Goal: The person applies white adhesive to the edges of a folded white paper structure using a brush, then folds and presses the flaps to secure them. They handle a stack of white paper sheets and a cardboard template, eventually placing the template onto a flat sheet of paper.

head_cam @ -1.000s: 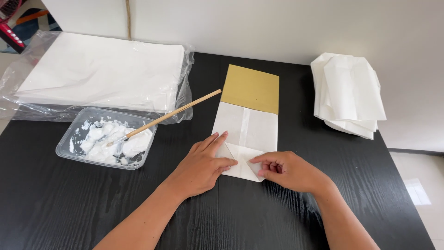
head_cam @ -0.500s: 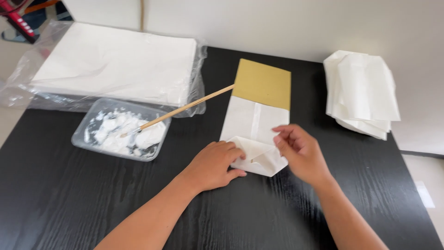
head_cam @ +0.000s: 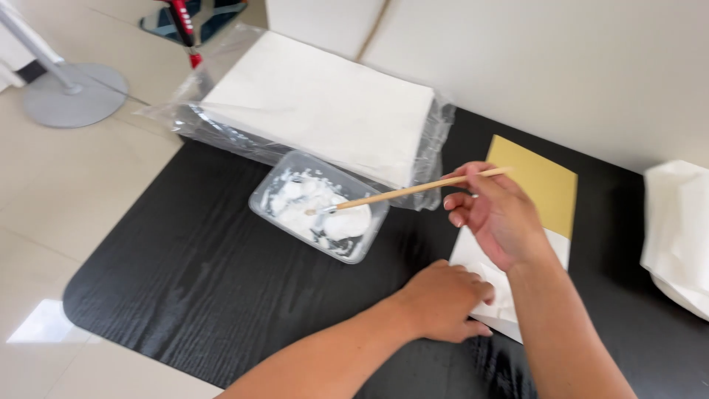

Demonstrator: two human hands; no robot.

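1. The right hand (head_cam: 496, 214) pinches the thin wooden stick (head_cam: 413, 191); its palm stays hidden.
2. The stick's tip lies in the clear plastic tray of white paste (head_cam: 319, 207).
3. The left hand (head_cam: 443, 299) presses flat, fingers together, on the white folded paper bag with a gold flap (head_cam: 533, 185), covering its lower corner.
4. The plastic-wrapped stack of white sheets (head_cam: 325, 103) lies behind the tray.
5. The pile of white folded papers (head_cam: 679, 229) is cut off at the right.

Two bare forearms in view, no sleeves visible. Left hand (head_cam: 443, 301) and right hand (head_cam: 496, 213) ungloved. No rings, no watch, no wristbands seen. Fingernails short and plain. Upper arms out of frame.
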